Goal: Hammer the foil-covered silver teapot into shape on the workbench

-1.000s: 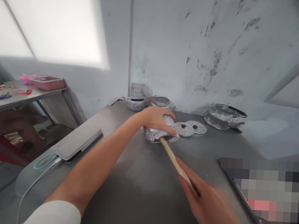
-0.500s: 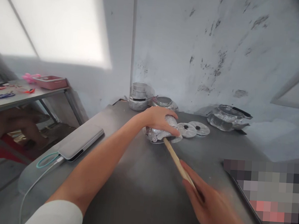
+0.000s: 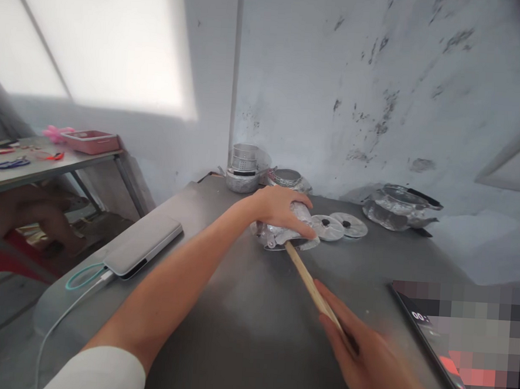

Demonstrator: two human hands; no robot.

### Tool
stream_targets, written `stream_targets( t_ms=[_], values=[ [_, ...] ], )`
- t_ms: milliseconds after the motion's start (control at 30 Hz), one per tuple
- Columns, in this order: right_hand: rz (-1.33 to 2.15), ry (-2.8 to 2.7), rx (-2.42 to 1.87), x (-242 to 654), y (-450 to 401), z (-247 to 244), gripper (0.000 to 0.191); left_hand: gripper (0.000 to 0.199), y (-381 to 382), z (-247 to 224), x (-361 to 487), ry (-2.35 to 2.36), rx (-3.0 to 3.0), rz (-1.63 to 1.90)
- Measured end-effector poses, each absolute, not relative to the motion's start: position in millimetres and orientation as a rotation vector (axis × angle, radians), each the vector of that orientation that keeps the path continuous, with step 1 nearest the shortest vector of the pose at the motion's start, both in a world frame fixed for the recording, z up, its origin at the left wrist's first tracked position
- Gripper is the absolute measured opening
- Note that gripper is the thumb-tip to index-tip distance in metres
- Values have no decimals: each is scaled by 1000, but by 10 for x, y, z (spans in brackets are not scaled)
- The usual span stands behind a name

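Note:
My left hand [image 3: 281, 210] grips a dented silver metal pot [image 3: 305, 214] from above, fingers spread round its side. The pot lies tipped, its opening facing me. In my right hand [image 3: 356, 347] is a pale wooden stick [image 3: 307, 282]; its far end reaches into the pot's opening, where the tip is hidden. Two round lids with black knobs, a nearer lid [image 3: 331, 234] and a farther lid [image 3: 358, 228], lie flat and overlapping just right of the pot.
Stacked metal pots [image 3: 242, 179] and a crumpled pot [image 3: 287, 175] stand by the wall, another dented pot [image 3: 397, 212] at back right. A power bank [image 3: 144, 246] with cables lies left, a phone [image 3: 427, 340] right. A side table holds a pink basket [image 3: 91, 143].
The whole view has shifted slightly, so things appear a little further right. Both hands keep their holds on the pot and the stick.

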State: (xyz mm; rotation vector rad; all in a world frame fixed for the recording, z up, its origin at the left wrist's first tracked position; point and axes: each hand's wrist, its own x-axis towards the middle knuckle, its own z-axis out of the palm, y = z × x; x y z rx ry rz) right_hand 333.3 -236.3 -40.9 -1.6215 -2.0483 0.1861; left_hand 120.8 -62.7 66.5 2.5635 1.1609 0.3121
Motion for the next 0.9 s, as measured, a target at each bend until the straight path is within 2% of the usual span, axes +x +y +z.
stream_targets(
  t_ms=[133,367,600,900],
  values=[
    [391,-2051,-1644,3340,-2367,-402,53,77,-623,662,1205,1136,2584,333],
    [352,-2085,-1597,3343,-2367,-383,48,81,-612,651,1207,1147,2576,307],
    [369,-2056,-1640,3356,-2378,-412,54,79,-622,664,1206,1131,2576,312],
    [386,-2110,-1632,3368,-2365,-450,51,78,-622,650,1225,1143,2600,318]
  ],
)
